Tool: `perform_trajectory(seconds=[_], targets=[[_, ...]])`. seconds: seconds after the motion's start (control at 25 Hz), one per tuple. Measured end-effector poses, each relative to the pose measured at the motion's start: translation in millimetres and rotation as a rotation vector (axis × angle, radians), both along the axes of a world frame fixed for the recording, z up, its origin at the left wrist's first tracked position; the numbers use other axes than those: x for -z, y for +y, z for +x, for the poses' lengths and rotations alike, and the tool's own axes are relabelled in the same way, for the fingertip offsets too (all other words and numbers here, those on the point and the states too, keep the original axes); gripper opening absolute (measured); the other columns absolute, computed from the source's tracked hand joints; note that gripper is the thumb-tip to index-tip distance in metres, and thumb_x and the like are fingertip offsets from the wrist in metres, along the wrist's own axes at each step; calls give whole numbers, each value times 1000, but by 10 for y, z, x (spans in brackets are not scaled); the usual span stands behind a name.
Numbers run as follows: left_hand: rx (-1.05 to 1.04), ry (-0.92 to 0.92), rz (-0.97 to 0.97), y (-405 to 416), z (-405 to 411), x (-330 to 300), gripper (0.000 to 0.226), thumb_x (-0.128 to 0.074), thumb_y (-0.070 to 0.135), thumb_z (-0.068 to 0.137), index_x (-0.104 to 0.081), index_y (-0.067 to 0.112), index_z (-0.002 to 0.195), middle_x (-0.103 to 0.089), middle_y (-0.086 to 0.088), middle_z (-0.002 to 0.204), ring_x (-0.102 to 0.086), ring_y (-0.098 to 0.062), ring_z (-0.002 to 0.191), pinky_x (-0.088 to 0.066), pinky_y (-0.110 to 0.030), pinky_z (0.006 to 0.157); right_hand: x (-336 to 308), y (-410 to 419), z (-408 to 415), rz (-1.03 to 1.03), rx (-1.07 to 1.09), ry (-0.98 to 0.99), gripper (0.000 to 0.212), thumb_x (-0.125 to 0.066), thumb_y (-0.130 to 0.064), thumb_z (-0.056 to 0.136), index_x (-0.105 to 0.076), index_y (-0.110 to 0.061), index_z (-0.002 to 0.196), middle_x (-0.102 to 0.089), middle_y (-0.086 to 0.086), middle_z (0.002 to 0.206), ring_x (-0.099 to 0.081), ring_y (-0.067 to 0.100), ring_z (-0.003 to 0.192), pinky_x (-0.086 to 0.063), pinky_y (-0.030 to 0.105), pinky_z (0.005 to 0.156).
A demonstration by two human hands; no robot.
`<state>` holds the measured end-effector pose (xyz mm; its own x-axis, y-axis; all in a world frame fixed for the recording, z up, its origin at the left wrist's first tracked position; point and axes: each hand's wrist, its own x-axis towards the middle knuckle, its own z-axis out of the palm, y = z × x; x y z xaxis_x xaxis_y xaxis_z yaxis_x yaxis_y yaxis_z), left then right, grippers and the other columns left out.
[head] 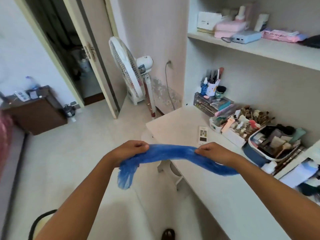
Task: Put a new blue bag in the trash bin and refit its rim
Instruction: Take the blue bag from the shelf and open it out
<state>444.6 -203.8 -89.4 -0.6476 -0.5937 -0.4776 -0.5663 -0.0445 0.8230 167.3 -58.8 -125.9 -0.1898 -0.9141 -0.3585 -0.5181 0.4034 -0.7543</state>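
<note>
both arms reach forward at about the same height, forearms bare. the left hand [129, 149] and right hand [213, 152] each show their backs upward, fingers closed in a pinch on the blue bag [170, 153]. the bag is bunched into a rope stretched between the hands in mid-air, above the floor [72, 153] and the bench [223, 196] edge; its loose ends droop below each wrist. a remote [203, 134] lies on the bench beyond the right hand.
</note>
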Motion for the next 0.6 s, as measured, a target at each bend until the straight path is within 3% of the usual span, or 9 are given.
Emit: perform_trajectory(seconds=[0.08,0.16,0.24,0.28,0.36,0.4,0.52,0.6], targets=[[26,12,61,-56,271,14,60,-72,53,63,-59,23,114,-61,-5,107,-60,-18,84,-53,-21,60,90,-262,158,5,-17,-1,32,-50,-24,93,-64,5,89,-60,13,81,-51,18,76,-39,26,65],[1,100,137,-135,522,60,82,-82,56,45,-58,24,117,-63,-1,109,-62,-16,86,-54,-21,64,179,-508,320,-6,-22,-14,27,-50,-16,92,-64,7,91,-61,20,84,-52,21,78,-41,25,65],[-44,215,212,-213,716,99,73,-85,45,48,-61,19,113,-69,1,97,-65,-13,80,-55,-23,67,277,-726,523,-10,-40,-6,23,-49,-12,92,-65,4,95,-63,19,88,-54,22,81,-43,23,65],[-97,240,218,-244,781,109,58,-83,35,56,-64,17,107,-71,1,89,-65,-13,77,-55,-24,66,327,-820,633,12,-61,-3,21,-48,-13,93,-64,-1,100,-63,14,93,-55,21,84,-45,22,68],[-273,175,103,-289,789,119,18,-72,23,76,-68,15,91,-69,-3,78,-62,-16,71,-54,-25,62,404,-954,848,51,-119,-1,24,-50,-18,92,-59,-12,114,-61,9,110,-57,20,96,-49,29,82],[-373,99,6,-371,855,149,11,-66,24,82,-68,14,86,-66,-4,77,-61,-17,70,-53,-25,61,433,-1113,1017,53,-152,-17,32,-52,-22,92,-53,-17,123,-57,7,122,-56,21,107,-47,32,93],[-610,-78,-204,-574,945,211,22,-60,30,87,-62,8,81,-59,-5,71,-54,-18,64,-45,-22,55,263,-1433,1485,-78,-188,-117,45,-53,-32,91,-42,-24,135,-45,-1,142,-42,19,130,-37,37,108],[-711,-25,-202,-736,1026,214,21,-58,28,88,-60,10,79,-59,-5,71,-53,-18,65,-44,-23,58,91,-1743,1821,-138,-281,-186,51,-55,-36,89,-39,-28,137,-40,-4,146,-36,15,134,-34,33,107]])
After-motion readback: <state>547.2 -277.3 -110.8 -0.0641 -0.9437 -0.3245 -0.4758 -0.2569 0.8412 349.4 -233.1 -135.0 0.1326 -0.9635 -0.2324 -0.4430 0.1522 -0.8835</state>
